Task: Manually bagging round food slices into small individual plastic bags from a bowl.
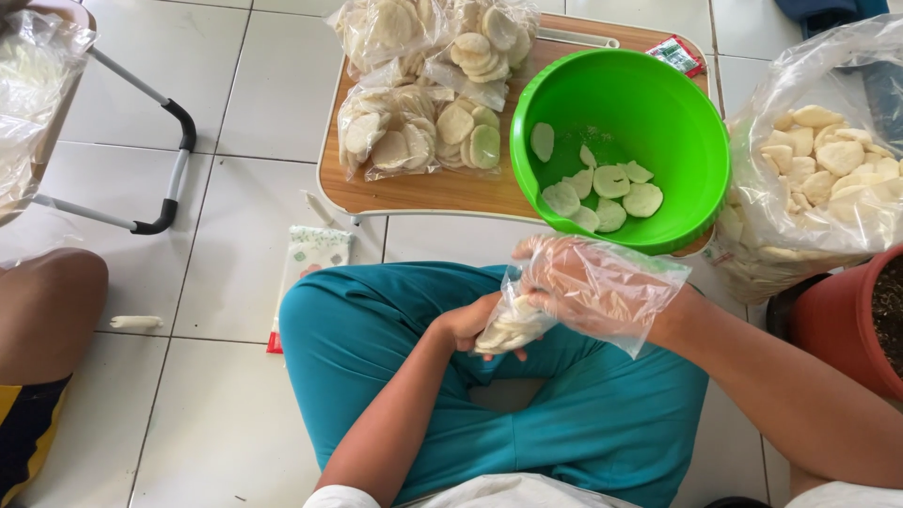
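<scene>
**Bagging round crackers over the lap: head view**

We are looking down at our own crossed legs in teal trousers (583, 414) as we are sitting on a white tiled floor (226, 282). Our left hand (467, 323) is curling its fingers around the lower end of a small clear bag of pale crackers (513, 325), gripping it from beneath. Our right hand (588, 282), wearing a loose clear plastic glove (649, 292), is closing its fingers over the upper end of the same bag, so both hands are holding it just above our lap, near the front edge of the low table.

Just beyond our hands, a bright green plastic bowl (658, 103) is resting on a low wooden folding table (433, 188), its near rim overhanging the table edge; a handful of round pale crackers (607, 188) is lying in its bottom. Left of the bowl, several filled clear packets of crackers (423, 122) are piling on the tabletop. To our right, a large clear sack of crackers (828, 160) is standing on the floor, just beside a reddish-brown pot (847, 320). On the floor to our left, a printed packet (315, 254) is lying near our knee. At the far left edge, another person's bare knee (47, 301) is showing beside a second folding table's leg (169, 179).
</scene>
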